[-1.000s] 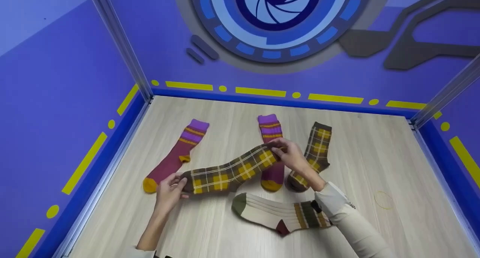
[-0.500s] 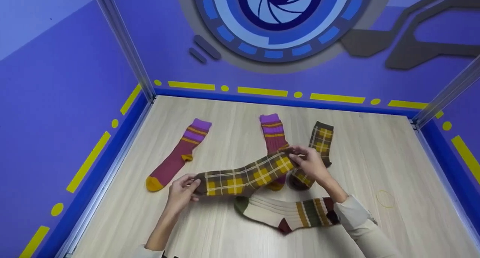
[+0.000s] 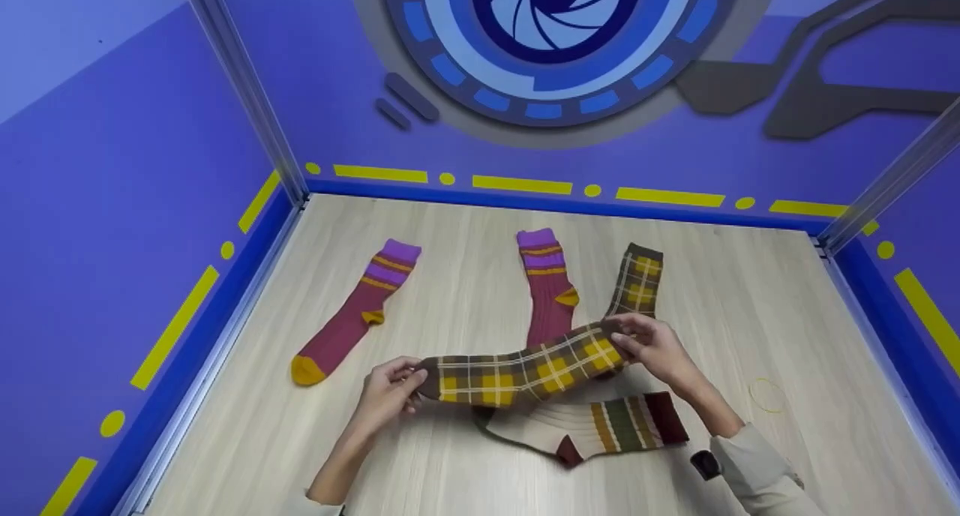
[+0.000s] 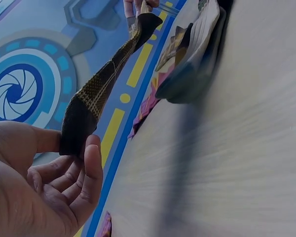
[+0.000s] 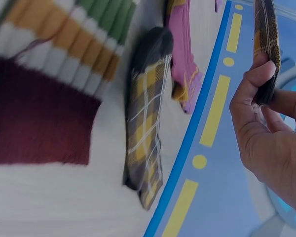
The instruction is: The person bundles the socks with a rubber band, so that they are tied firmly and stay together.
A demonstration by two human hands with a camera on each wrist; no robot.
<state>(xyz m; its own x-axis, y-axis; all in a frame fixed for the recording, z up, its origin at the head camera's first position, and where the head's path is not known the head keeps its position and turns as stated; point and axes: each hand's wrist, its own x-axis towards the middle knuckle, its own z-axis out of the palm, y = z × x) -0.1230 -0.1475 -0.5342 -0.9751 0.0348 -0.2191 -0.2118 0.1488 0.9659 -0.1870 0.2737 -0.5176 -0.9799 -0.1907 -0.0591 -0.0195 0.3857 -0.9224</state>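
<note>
Stretched between both hands above the table is a brown and yellow plaid sock [image 3: 525,372]. My left hand [image 3: 388,397] pinches its dark toe end between thumb and fingers, also plain in the left wrist view. At the other end my right hand [image 3: 660,351] pinches the cuff. Beneath the held sock lies a cream sock [image 3: 551,430] with green and ochre stripes and a dark red cuff; its toe is partly covered. A second plaid sock [image 3: 637,280] lies behind the right hand, its foot hidden. The held sock also covers the foot of a maroon and purple sock [image 3: 547,298].
Another maroon and purple sock [image 3: 352,313] lies flat on the left of the wooden table [image 3: 225,426]. A thin yellow rubber band [image 3: 766,396] rests on the right. Blue panels [image 3: 465,148] enclose the table at the back and sides.
Both hands have carried the held plaid sock to the right and slightly toward the front. It now hangs lower over the cream sock. The other socks lie where they were.
</note>
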